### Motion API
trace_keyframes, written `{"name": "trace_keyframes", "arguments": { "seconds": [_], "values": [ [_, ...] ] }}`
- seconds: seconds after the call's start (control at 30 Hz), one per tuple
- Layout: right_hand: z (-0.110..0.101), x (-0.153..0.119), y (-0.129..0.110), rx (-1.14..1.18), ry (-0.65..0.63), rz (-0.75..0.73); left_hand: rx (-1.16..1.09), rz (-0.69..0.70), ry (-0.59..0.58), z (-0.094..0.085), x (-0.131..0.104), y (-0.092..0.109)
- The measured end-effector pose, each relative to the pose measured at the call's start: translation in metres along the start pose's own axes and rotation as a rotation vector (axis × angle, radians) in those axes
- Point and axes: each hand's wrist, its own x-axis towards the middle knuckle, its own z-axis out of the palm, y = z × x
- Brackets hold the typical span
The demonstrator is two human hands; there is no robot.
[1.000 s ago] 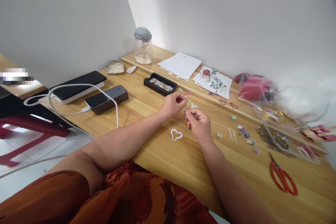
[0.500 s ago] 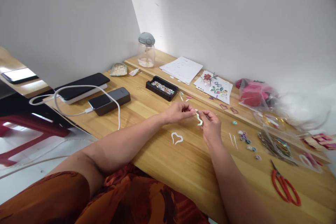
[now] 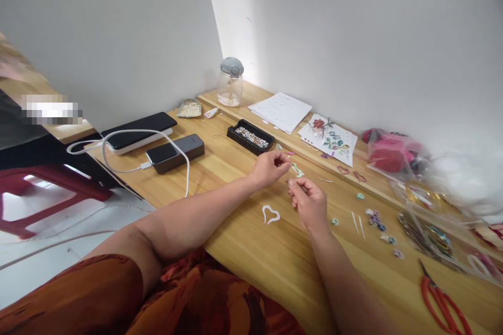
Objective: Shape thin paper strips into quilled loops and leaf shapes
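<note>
My left hand (image 3: pixel 271 168) pinches one end of a small pale green curved strip (image 3: pixel 298 171) between thumb and fingertips, above the wooden table (image 3: pixel 243 241). Just below and to the right of it, my right hand (image 3: pixel 309 201) has its thumb and fingers pressed together, apart from the strip. Whatever they hold, if anything, is too small to make out. A white heart-shaped outline (image 3: pixel 271 214) lies on the table, nearer to my body. Beyond my left hand is a black tray (image 3: pixel 239 141) of tiny silvery and copper-coloured beads.
Red-handled scissors (image 3: pixel 442 298) lie at the right, near thread spools (image 3: pixel 375 217) and two thin white strips (image 3: pixel 358 224). Papers (image 3: pixel 281 111), a lidded jar (image 3: pixel 230 84) and plastic bags (image 3: pixel 396 154) line the back. A power bank (image 3: pixel 176 152) with a white cable sits left.
My right hand has come away from the green strip, downward and slightly left, while my left hand keeps hold of it. The whole view has shifted a little.
</note>
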Motion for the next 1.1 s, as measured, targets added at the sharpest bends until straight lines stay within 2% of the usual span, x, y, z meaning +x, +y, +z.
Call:
{"name": "trace_keyframes", "arguments": {
  "seconds": [0.13,0.2,0.37,0.5,0.67,0.83,0.97,1.1],
  "values": [
    [-0.010,0.003,-0.007,-0.115,0.100,-0.229,0.171,0.080,-0.115,-0.002,-0.001,-0.003],
    [-0.015,0.007,-0.009,-0.111,0.134,-0.271,0.199,0.113,-0.219,-0.002,-0.002,-0.003],
    [-0.024,0.018,-0.005,0.023,0.163,-0.194,0.125,0.102,-0.452,-0.004,-0.006,0.004],
    [-0.024,0.022,-0.002,0.114,0.153,-0.049,-0.070,-0.004,-0.511,-0.006,-0.006,0.009],
    [-0.019,0.020,0.000,0.265,0.080,0.143,-0.325,-0.101,-0.387,-0.004,-0.004,0.010],
    [-0.010,0.012,-0.002,0.258,-0.005,0.246,-0.383,-0.132,-0.170,-0.002,-0.002,0.008],
    [-0.005,0.006,-0.003,0.192,-0.013,0.175,-0.280,-0.090,-0.041,0.000,0.001,0.003],
    [-0.002,0.004,-0.001,0.137,0.006,0.086,-0.142,-0.026,0.019,0.001,0.002,-0.001]
  ]
}}
